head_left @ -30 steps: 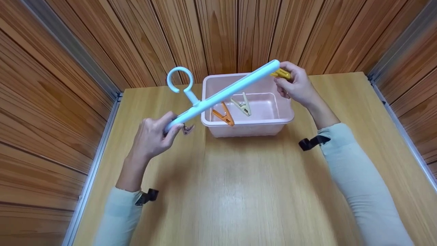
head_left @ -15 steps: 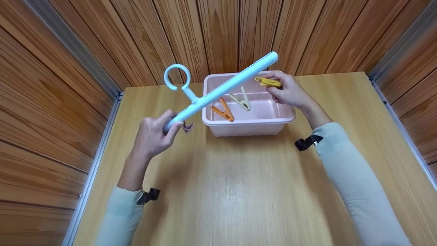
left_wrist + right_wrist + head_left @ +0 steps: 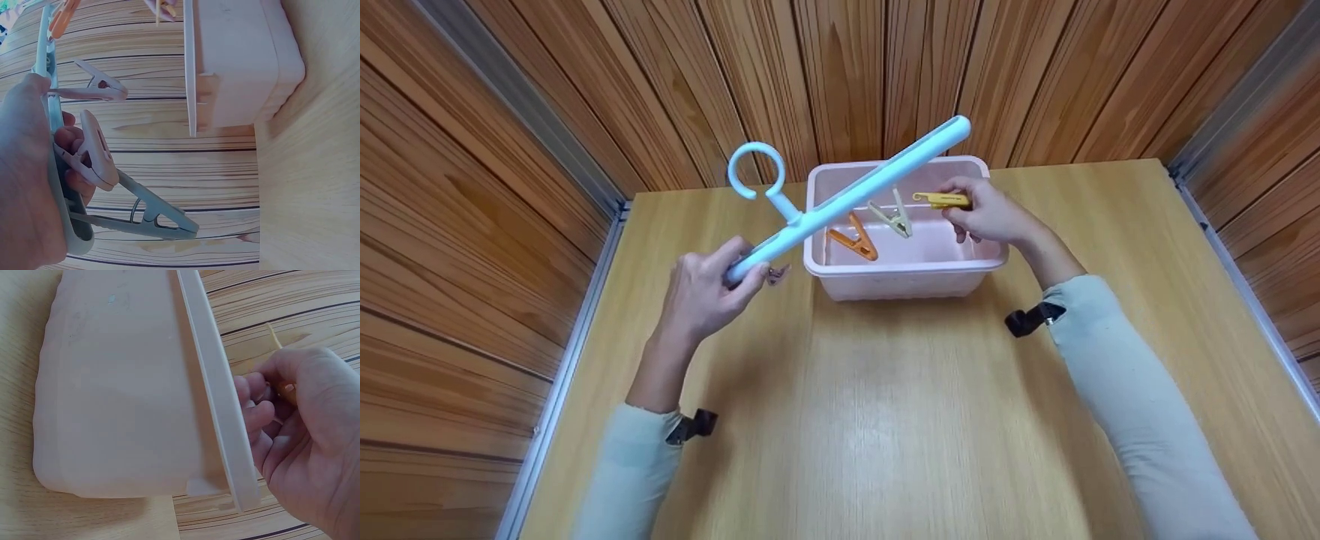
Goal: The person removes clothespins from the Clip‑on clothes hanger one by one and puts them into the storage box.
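My left hand [image 3: 709, 289] grips the left end of a light blue hanger [image 3: 847, 196], tilted up to the right, its ring hook at the back. Clips hang along the bar: an orange clip [image 3: 853, 238] and a cream clip [image 3: 894, 217] show in the head view. A pink clip [image 3: 93, 154], a pale clip [image 3: 98, 89] and a grey-green clip [image 3: 152, 214] appear near the left fingers in the left wrist view. My right hand [image 3: 986, 212] pinches a yellow clip [image 3: 949, 200] over the pink bin, apart from the hanger. In the right wrist view its fingers mostly hide that clip.
The pink plastic bin [image 3: 911, 285] stands at the back of the wooden table [image 3: 862, 420], under the hanger's right half. Wood-panelled walls [image 3: 840, 75] close off the back and sides, with metal rails along the corners.
My right hand has drawn the yellow clip away from the hanger's right end, leftward and down over the bin. The hanger's right end has risen slightly in the left hand.
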Action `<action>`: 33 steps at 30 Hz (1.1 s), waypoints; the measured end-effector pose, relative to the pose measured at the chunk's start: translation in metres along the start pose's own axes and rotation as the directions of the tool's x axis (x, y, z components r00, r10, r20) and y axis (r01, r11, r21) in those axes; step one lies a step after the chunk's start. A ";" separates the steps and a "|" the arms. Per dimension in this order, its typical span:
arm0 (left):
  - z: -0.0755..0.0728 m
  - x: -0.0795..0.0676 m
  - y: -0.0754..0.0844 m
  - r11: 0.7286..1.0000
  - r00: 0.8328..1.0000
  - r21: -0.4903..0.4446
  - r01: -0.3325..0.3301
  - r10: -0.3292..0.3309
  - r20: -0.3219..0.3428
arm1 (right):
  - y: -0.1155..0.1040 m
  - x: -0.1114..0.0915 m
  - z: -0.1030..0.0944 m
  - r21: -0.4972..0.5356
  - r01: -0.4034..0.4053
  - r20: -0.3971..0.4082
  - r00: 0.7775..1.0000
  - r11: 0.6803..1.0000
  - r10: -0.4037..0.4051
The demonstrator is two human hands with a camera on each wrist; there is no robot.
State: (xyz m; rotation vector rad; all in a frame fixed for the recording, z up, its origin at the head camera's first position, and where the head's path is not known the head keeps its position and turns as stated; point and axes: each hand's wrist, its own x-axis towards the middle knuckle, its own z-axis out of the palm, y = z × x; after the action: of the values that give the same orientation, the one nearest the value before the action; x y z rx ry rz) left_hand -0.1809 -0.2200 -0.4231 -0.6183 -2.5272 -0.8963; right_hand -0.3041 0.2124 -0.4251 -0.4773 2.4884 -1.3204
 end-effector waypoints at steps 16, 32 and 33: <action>0.004 0.001 -0.001 0.998 0.999 0.018 0.052 -0.052 -0.006 | 0.003 -0.002 0.001 0.075 -0.002 -0.082 0.997 0.997 0.008; 0.005 0.002 0.000 0.999 0.999 0.009 0.043 -0.043 -0.010 | 0.002 -0.013 -0.003 0.186 0.128 -0.116 0.987 0.974 -0.108; 0.005 0.003 0.001 0.999 0.999 0.011 0.039 -0.039 -0.013 | 0.000 -0.015 -0.004 0.192 0.141 -0.131 0.984 0.971 -0.117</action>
State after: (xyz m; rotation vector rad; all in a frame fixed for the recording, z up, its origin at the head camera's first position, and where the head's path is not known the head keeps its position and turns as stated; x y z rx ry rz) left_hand -0.1839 -0.2154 -0.4254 -0.5603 -2.5393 -0.8963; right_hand -0.2919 0.2216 -0.4218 -0.5349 2.4162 -1.6773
